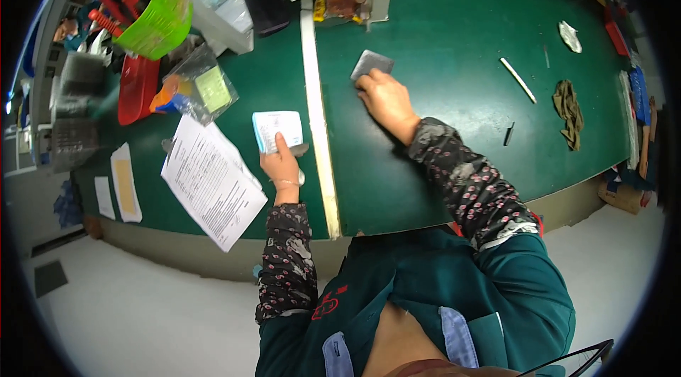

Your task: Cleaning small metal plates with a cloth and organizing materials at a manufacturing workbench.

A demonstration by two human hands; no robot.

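Note:
My left hand (281, 164) is closed on a small white booklet (273, 124) with a light-blue edge and fine print, its index finger stretched over the front. A dark grey flat piece (298, 151) sticks out beside that hand; whether the hand also holds it, I cannot tell. Across the pale strip, my right hand (387, 100) has its fingertips curled on the near edge of a grey flat rectangular piece (372, 65) on the green tabletop. The underside of the right fingers is hidden. Printed paper sheets (213, 182) lie left of my left hand.
A pale strip (316, 107) divides the green table (425, 192). On the right are a white marker-like stick (518, 80), a short black stick (509, 134) and an olive cloth (569, 114). At left stand a green basket (157, 21), a red bin (137, 90) and a clear bag (206, 86).

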